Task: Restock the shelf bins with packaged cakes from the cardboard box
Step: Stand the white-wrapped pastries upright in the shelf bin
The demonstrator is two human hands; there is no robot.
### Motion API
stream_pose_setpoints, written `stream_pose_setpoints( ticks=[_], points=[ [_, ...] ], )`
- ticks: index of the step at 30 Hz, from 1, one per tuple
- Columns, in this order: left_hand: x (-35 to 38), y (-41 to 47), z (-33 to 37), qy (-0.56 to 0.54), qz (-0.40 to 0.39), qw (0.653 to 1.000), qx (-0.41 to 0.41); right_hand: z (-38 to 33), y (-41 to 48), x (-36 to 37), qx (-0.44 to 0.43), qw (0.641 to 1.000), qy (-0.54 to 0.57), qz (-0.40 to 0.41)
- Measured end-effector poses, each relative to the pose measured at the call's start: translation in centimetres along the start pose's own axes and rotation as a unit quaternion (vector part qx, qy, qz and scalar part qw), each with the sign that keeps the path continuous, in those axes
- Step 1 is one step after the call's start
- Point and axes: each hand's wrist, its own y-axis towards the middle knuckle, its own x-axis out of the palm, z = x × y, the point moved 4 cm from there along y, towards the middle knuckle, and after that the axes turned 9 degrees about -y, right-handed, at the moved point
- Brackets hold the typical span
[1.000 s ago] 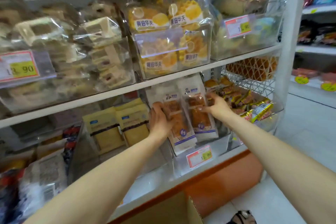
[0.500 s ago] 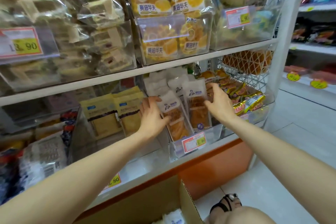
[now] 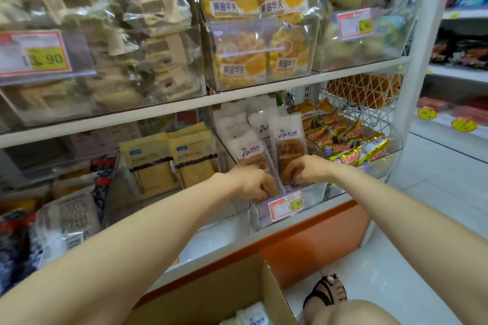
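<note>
Several white packaged cakes (image 3: 286,137) stand upright in a clear shelf bin (image 3: 311,199) on the lower shelf, a red and yellow price tag on its front. My left hand (image 3: 253,182) pinches the bottom of the front-left cake pack (image 3: 249,152) at the bin's front. Beside it, my right hand (image 3: 303,169) grips the lower part of the front-right pack. The open cardboard box (image 3: 216,295) sits below at the bottom edge, with more white cake packs (image 3: 253,315) showing inside.
Yellow-wrapped cake packs (image 3: 171,163) fill the bin to the left, gold snack packs (image 3: 353,145) the bin to the right. Above are clear bins of waffles (image 3: 258,42) and sandwich cakes (image 3: 111,47). A sandalled foot (image 3: 327,293) stands on the white floor by the box.
Both hands have slid down from the middle of the two front packs to their lower ends at the bin's front. The view dropped, showing more of the cardboard box.
</note>
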Motion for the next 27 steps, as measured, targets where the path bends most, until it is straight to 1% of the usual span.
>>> stream_pose_setpoints(
  ticks=[2, 6, 8, 12, 15, 19, 21, 24, 27],
  points=[
    [0.2, 0.7, 0.0, 0.042, -0.041, 0.998, 0.015, 0.4, 0.9, 0.3, 0.004, 1.000, -0.001, -0.001],
    [1.1, 1.9, -0.4, 0.092, -0.141, 0.986, 0.014, 0.6, 2.0, 0.2, -0.008, 0.999, -0.038, 0.012],
    [1.4, 2.4, -0.6, 0.115, -0.162, 0.980, 0.013, 0.7, 2.2, 0.5, -0.018, 0.999, -0.027, 0.015],
    [1.0, 2.8, -0.9, 0.149, -0.123, 0.981, -0.016, 1.4, 2.0, 1.7, -0.010, 1.000, -0.006, 0.021],
    [0.9, 2.6, -0.8, 0.201, -0.102, 0.974, -0.035, 1.8, 2.1, 2.3, -0.001, 1.000, 0.012, 0.025],
    [0.9, 2.2, -0.8, 0.237, -0.076, 0.967, -0.053, 1.7, 2.3, 2.5, 0.004, 1.000, 0.006, 0.021],
    [0.7, 2.0, -0.6, 0.228, -0.067, 0.970, -0.049, 1.6, 2.0, 2.3, 0.001, 0.999, 0.016, 0.031],
    [0.3, 1.3, -0.3, 0.176, -0.040, 0.983, -0.018, 1.3, 1.2, 1.6, -0.006, 0.996, 0.046, 0.074],
    [-0.1, -0.3, -0.2, 0.140, 0.018, 0.990, 0.008, 0.7, -0.2, 0.9, -0.030, 0.993, 0.050, 0.102]
  ],
)
